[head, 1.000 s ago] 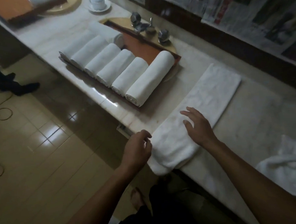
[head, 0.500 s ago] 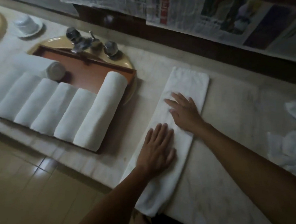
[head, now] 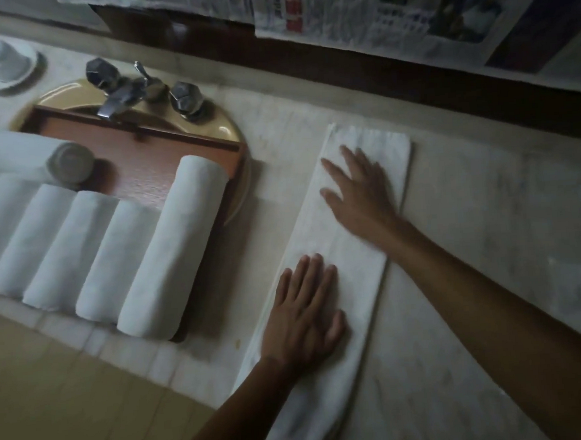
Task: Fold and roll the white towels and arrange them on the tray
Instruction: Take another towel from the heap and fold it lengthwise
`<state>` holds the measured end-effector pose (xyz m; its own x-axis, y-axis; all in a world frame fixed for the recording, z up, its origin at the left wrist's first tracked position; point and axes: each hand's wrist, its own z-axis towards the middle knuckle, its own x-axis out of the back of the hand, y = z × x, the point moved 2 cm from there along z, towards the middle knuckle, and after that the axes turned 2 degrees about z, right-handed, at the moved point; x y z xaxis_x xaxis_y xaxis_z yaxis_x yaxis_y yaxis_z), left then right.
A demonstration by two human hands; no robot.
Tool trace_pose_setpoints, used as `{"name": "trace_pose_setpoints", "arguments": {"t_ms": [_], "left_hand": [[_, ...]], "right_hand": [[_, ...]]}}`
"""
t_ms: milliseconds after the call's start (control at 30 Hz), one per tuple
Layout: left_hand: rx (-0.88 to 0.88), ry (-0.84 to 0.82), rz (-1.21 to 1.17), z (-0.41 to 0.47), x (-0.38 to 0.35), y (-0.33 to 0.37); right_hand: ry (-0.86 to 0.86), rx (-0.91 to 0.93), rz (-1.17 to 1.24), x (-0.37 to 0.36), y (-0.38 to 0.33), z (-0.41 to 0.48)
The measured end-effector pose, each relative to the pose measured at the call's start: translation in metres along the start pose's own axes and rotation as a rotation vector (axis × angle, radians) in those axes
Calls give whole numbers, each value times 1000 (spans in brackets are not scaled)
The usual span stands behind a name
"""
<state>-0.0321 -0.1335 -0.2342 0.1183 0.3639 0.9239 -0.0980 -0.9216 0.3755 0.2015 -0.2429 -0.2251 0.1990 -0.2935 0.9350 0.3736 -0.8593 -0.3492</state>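
On the dim marble counter (head: 470, 242) the folded towel (head: 337, 237) lies in a long strip beside the tray (head: 150, 167) of rolled towels (head: 168, 254). Left hand (head: 305, 314) and right hand (head: 362, 188) press it flat, fingers straight and apart. Soft, light, limp — probably best pinched at a short end.

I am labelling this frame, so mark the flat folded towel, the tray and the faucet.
folded towel (head: 337, 237), head view, middle of its top face.
tray (head: 150, 170), head view, bare wooden floor.
faucet (head: 115, 101), head view, base of the spout.
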Motion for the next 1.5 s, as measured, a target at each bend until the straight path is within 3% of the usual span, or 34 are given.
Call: {"name": "trace_pose_setpoints", "arguments": {"t_ms": [133,400,533,633,700,767,933,1067,1233,1500], "left_hand": [[-29,-8,32,1,1,0],[-114,-71,40,-24,-3,15],[-112,-41,42,-29,-3,11],[-117,-11,37,-29,-3,13],[-118,-4,41,-30,-3,12],[-117,13,32,-30,-3,11],[-114,19,19,-29,-2,12],[-101,12,21,-28,-1,11],[-101,-48,47,-25,-2,13],[-210,-71,89,-32,9,6]], "right_hand": [[64,139,-132,-19,-5,-73],[147,111,-280,16,53,51],[228,109,-191,24,22,35],[162,340,-11,-6,-20,-38],[30,454,-84,-21,-23,-77],[2,424,-162,-14,-7,-64],[2,141,-205,20,41,35],[-17,66,-113,14,18,22],[51,223,-151,-16,-12,-69],[185,250,-191,22,24,20]]}}
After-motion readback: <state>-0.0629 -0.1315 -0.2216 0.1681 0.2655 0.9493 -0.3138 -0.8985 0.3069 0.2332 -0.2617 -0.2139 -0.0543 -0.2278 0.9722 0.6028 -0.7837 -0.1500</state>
